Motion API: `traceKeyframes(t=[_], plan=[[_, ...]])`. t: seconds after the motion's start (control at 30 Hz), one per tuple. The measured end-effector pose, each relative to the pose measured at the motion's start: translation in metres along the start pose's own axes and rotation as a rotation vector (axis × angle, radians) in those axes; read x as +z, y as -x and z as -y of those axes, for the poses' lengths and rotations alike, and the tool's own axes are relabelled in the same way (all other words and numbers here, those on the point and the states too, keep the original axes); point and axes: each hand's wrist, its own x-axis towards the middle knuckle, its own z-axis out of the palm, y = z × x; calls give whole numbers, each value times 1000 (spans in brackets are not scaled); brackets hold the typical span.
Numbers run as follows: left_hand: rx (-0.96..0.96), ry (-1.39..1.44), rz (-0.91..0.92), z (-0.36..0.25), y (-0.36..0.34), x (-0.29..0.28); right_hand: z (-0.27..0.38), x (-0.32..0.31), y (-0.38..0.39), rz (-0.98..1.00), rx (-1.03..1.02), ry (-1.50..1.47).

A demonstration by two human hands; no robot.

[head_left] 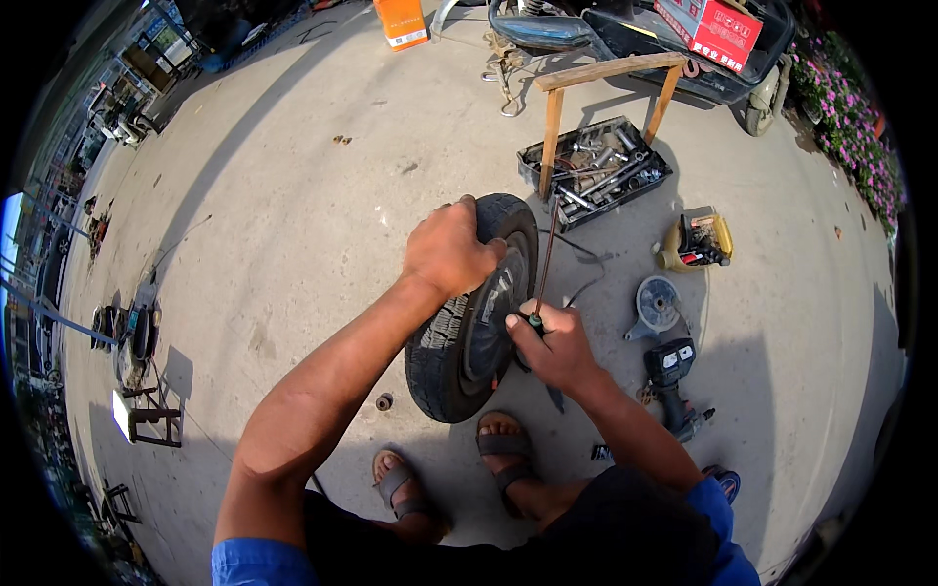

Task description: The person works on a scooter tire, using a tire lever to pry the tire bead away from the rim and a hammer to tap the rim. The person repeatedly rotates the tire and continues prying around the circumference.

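Note:
A small wheel (500,317) with a black treaded tyre stands upright on the ground in front of my feet, tilted a little. My left hand (454,249) grips the top of the tyre, its thumb over the sidewall toward the hub side. Wrapped around the dark green handle of a screwdriver (546,259) is my right hand (557,347), close beside the wheel's right face. The long thin shaft points up and away from me, apart from the tyre. Part of the hub is hidden behind my right hand.
A black toolbox (625,202) with a wooden handle holds sockets and wrenches. To the right lie a cut yellow container (672,256), a round metal hub cover (658,305) and a cordless power tool (670,386). A small socket-like part (384,401) sits near my left foot.

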Motion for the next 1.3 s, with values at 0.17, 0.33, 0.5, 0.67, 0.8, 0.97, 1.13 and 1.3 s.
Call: traceKeyframes(t=[0.17,0.33,0.5,0.67,0.8,0.97,1.13,1.3], plan=[[-10,5,6,-3,-1,0,-3,2,0,-15,8,3],[-8,2,6,-3,-2,1,-6,5,1,-11,71,-35],[-18,1,16,-5,-1,-1,-5,4,2,0,-46,30],[-16,10,10,-3,0,-2,-14,6,5,20,-86,83],[-14,-2,-17,-1,-1,2,-3,2,4,22,-317,311],[-10,-10,-33,-4,0,3,0,5,8,24,-305,371],[-23,-18,-38,-4,0,5,-6,10,11,42,-239,389],[-47,-40,-7,-15,-9,7,3,-1,6,-2,-167,485]])
